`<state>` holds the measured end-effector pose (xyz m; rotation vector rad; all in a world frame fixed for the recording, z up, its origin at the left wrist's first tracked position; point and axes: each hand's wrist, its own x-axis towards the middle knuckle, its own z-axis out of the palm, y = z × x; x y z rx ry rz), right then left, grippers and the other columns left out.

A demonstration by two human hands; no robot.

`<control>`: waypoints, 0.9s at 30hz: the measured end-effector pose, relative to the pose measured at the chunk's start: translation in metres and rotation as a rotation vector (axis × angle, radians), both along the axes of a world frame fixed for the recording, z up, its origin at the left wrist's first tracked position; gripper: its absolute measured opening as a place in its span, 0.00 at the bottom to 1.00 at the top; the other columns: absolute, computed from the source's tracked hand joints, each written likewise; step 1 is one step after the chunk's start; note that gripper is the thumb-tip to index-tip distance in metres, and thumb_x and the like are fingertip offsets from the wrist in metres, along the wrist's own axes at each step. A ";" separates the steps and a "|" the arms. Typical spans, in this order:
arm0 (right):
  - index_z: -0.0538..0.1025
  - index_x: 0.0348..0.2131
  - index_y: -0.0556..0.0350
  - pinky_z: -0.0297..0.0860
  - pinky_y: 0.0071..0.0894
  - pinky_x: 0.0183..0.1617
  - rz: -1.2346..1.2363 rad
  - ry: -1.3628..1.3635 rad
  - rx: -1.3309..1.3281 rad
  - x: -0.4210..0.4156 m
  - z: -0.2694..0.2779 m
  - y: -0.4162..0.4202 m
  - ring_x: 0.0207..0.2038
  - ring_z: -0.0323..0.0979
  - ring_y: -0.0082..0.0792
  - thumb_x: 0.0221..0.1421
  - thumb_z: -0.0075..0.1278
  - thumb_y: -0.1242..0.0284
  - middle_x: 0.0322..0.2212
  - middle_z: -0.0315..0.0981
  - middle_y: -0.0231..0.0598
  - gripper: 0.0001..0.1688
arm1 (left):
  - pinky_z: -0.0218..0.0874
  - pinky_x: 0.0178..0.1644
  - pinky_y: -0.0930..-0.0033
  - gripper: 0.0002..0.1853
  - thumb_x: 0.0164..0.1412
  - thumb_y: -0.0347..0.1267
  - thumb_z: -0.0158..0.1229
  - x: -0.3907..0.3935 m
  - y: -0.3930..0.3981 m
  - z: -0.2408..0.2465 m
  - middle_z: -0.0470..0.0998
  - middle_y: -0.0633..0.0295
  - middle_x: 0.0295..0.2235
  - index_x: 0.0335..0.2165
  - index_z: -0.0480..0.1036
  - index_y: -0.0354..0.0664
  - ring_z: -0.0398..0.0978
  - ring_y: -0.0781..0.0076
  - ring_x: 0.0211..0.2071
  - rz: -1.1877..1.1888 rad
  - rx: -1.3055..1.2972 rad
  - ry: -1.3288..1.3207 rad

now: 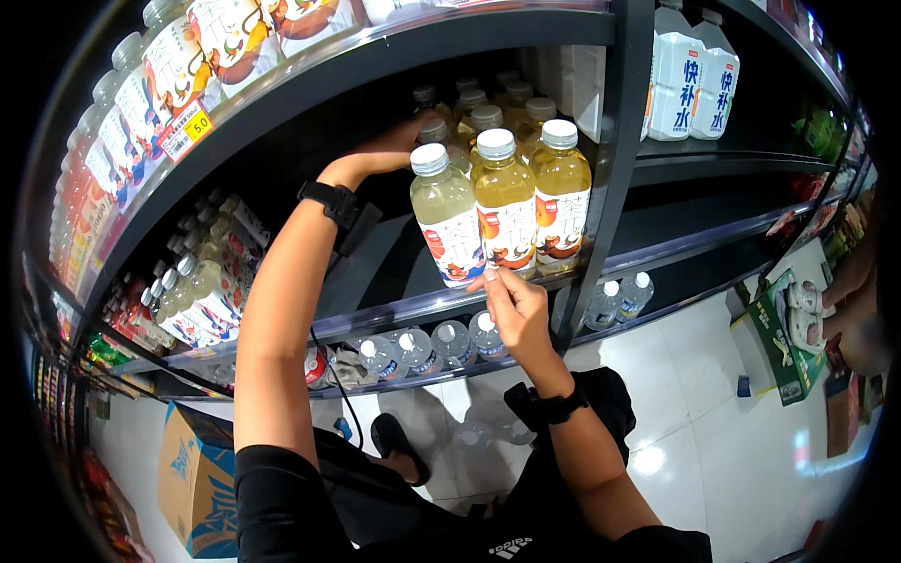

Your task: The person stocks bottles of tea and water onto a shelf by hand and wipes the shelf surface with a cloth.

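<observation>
Three clear bottles with white caps stand in a front row on the dark shelf: a pale-yellow drink bottle [450, 243], an amber drink bottle [505, 232] and another amber drink bottle [563, 204] at the right. My left hand [394, 149] reaches in behind the pale one, beside a capped bottle [433, 131] in the second row. Its fingers are partly hidden in shadow, so its grip is unclear. At the shelf's front edge, my right hand [519, 310] has curled fingers, with its fingertips at the base of the pale and middle bottles.
Several more bottles [487, 117] stand behind. Water bottles [415, 352] line the shelf below. A shelf upright [611, 162] rises close on the right. Overhead runs another shelf edge [422, 43]. A cardboard box [193, 478] sits on the floor at left; a person's feet [806, 317] show at right.
</observation>
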<state>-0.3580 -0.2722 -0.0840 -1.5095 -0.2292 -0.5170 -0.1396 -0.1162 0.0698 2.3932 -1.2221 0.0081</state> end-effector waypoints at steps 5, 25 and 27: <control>0.77 0.27 0.62 0.51 0.21 0.19 -0.048 -0.001 0.033 -0.005 0.006 -0.008 0.15 0.52 0.14 0.61 0.44 0.72 0.09 0.56 0.26 0.15 | 0.56 0.57 0.65 0.30 0.58 0.37 0.59 0.004 0.015 0.010 0.67 0.53 0.51 0.54 0.58 0.38 0.65 0.62 0.52 0.064 -0.060 0.271; 0.77 0.29 0.62 0.52 0.19 0.19 -0.025 0.012 0.039 -0.008 0.002 -0.014 0.15 0.54 0.13 0.64 0.42 0.70 0.10 0.57 0.24 0.17 | 0.43 0.64 0.48 0.45 0.61 0.65 0.18 -0.066 0.011 -0.063 0.52 0.54 0.63 0.63 0.48 0.46 0.49 0.58 0.64 0.283 -0.735 0.913; 0.77 0.29 0.62 0.52 0.19 0.19 -0.015 -0.011 0.059 -0.008 0.003 -0.007 0.14 0.53 0.12 0.63 0.43 0.71 0.10 0.56 0.23 0.15 | 0.38 0.64 0.45 0.47 0.60 0.66 0.17 -0.083 0.006 -0.091 0.56 0.53 0.61 0.61 0.53 0.43 0.47 0.59 0.65 0.273 -0.878 1.028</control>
